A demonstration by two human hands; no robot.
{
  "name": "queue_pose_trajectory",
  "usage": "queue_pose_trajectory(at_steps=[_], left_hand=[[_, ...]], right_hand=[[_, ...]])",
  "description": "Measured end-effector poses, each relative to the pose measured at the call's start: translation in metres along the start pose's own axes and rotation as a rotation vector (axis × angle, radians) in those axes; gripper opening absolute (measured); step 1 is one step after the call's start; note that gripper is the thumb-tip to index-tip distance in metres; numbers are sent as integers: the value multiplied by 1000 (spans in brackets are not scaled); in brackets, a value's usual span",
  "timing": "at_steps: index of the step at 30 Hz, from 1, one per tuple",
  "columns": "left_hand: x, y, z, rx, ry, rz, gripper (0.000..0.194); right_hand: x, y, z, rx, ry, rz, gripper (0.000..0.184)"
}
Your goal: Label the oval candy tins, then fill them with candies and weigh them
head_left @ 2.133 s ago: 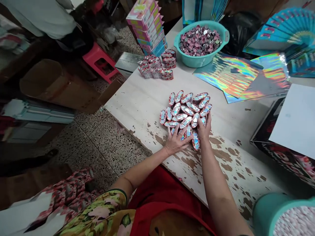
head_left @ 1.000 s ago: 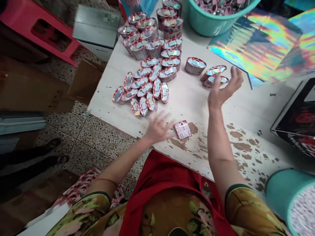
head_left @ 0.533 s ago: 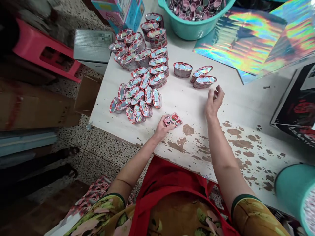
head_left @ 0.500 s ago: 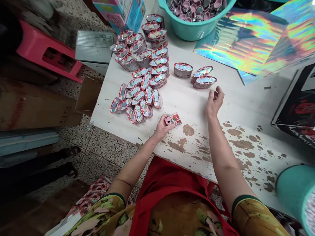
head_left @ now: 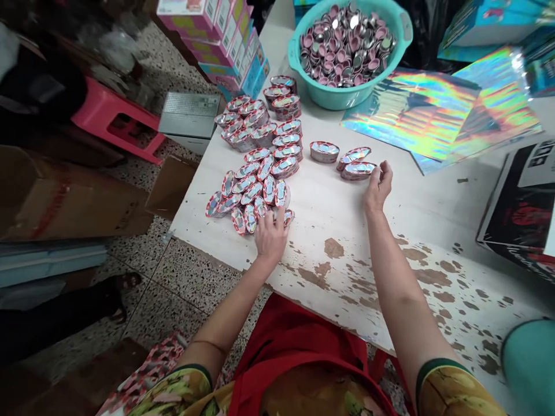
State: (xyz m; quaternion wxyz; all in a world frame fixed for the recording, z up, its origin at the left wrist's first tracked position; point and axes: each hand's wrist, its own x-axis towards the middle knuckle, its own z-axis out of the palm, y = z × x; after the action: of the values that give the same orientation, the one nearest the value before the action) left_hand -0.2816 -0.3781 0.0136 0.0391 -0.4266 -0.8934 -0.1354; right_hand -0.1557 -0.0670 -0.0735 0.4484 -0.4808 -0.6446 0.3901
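Observation:
Several small oval boxes with shiny foil tops (head_left: 251, 188) lie packed together near the left edge of the worn white table (head_left: 329, 202). My left hand (head_left: 271, 234) rests at the near end of that cluster, fingers curled over one oval box (head_left: 288, 217) that peeks out beside them. Farther right, two oval boxes (head_left: 356, 164) lie together, and my right hand (head_left: 378, 185) has its fingertips closed on the right end of the nearer one. A single oval box (head_left: 324, 151) stands just left of that pair.
More oval boxes stand stacked (head_left: 255, 124) behind the cluster. A teal basin (head_left: 342, 101) of small pink and silver caps sits at the back, holographic sheets (head_left: 411, 115) right of it. A black carton (head_left: 515, 208), teal tub (head_left: 526, 358), stacked colourful cartons (head_left: 225, 40), pink stool (head_left: 117, 118).
My left hand moved from the small red packet up to the near end of the cluster. My right hand reached forward onto the pair of boxes. The view tilted up.

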Motion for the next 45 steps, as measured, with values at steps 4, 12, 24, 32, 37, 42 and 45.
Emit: queue_pose_trajectory(at_steps=[4, 12, 24, 32, 37, 42, 45], left_hand=[[45, 13, -5, -15, 54, 150, 53], [253, 68, 38, -34, -375, 510, 55], [264, -54, 38, -129, -443, 684, 66], [187, 53, 21, -507, -174, 428, 50], [96, 225, 18, -944, -672, 153, 65], [64, 413, 18, -1293, -940, -220, 85], [77, 488, 29, -1254, -712, -290, 49]], right_hand=[[22, -8, 21, 73, -25, 62, 80], [35, -33, 56, 153, -159, 117, 69], [-80, -91, 149, 104, -256, 181, 37], [-132, -85, -6, 4, -215, 162, 47], [-221, -72, -195, -102, -94, 285, 28], [-278, -66, -332, -210, 92, 404, 24], [-295, -51, -384, -232, 128, 435, 30]])
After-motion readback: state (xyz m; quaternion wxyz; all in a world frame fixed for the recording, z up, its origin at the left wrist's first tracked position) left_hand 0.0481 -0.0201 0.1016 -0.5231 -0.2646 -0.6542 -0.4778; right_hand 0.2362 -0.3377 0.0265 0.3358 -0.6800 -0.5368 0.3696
